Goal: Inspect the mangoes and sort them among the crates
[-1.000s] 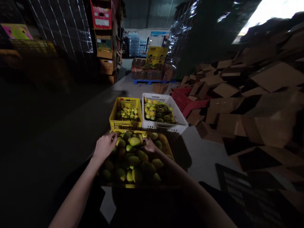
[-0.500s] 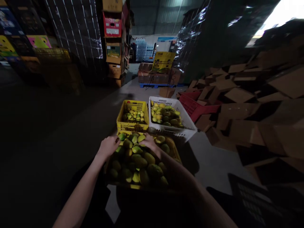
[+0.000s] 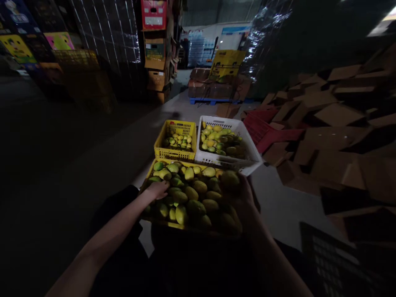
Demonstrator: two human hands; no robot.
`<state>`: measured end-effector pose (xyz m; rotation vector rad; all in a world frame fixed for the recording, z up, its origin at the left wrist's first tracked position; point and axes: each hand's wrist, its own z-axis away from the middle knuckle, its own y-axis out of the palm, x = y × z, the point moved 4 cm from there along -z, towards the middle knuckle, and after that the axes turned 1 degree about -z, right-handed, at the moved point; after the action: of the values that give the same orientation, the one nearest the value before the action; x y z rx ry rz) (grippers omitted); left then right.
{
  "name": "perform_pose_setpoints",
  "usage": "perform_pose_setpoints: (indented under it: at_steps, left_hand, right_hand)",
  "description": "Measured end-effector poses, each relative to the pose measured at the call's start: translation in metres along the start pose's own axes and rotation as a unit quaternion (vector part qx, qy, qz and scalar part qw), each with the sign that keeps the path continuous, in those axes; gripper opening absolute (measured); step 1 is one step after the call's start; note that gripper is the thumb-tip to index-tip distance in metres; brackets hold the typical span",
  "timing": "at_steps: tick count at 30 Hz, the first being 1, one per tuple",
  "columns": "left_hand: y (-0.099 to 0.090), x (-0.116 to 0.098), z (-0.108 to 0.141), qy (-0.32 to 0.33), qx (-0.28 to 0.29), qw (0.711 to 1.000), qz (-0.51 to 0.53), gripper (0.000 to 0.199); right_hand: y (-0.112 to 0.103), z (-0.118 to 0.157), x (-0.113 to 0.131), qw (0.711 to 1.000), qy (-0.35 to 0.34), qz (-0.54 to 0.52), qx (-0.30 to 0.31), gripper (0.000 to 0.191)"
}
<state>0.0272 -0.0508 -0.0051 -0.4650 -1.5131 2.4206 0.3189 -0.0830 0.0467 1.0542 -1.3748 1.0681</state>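
A wide yellow crate point(image 3: 176, 225) full of green-yellow mangoes point(image 3: 191, 193) stands right before me. My right hand point(image 3: 246, 194) is closed around a mango point(image 3: 229, 180), held up over the crate's right side in shadow. Over the left part of the pile, my left hand point(image 3: 159, 189) rests with its fingers stretched onto the fruit, and no mango shows in its grasp. Behind the crate are a smaller yellow crate point(image 3: 175, 154) with smaller yellow-green fruit and a white crate point(image 3: 213, 158) partly filled with mangoes.
Flattened and open cardboard boxes point(image 3: 328, 140) lie heaped on the right, beside a red crate point(image 3: 262, 130). Farther back, wrapped cartons and a yellow box point(image 3: 227, 62) sit on a blue pallet point(image 3: 213, 101). Stacked boxes point(image 3: 154, 49) rise at the back left. The light is dim.
My right hand has moved from the pile's far middle to the right, now with a mango in it. My left hand has come down onto the fruit. The camera view has tilted down slightly.
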Motion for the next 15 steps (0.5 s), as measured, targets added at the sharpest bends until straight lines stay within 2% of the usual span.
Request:
perform_pose_setpoints:
  at_steps: [2, 4, 5, 8, 11, 15]
  left_hand:
    - [0.005, -0.012, -0.013, 0.003, -0.014, 1.000, -0.007, 0.049]
    - [0.010, -0.025, -0.029, -0.001, -0.022, 1.000, -0.014, 0.057]
    - [0.013, -0.030, -0.037, -0.005, -0.023, 1.000, -0.016, 0.059]
    - [0.021, -0.041, -0.059, -0.024, -0.021, 0.999, -0.019, 0.059]
    - [0.023, -0.040, -0.072, -0.052, -0.021, 0.998, -0.020, 0.054]
    - [0.016, -0.030, -0.076, -0.076, -0.027, 0.996, -0.025, 0.057]
  right_hand:
    - [-0.002, 0.010, -0.015, 1.000, 0.020, -0.020, 0.012, 0.047]
    - [-0.001, 0.019, -0.022, 0.999, 0.012, -0.032, 0.014, 0.055]
    - [0.000, 0.023, -0.023, 0.999, 0.005, -0.041, 0.014, 0.059]
    - [0.000, 0.033, -0.023, 0.998, -0.003, -0.054, 0.009, 0.058]
    - [-0.009, 0.041, -0.023, 0.998, -0.025, -0.050, -0.009, 0.066]
    - [-0.022, 0.045, -0.024, 0.997, -0.050, -0.045, -0.025, 0.072]
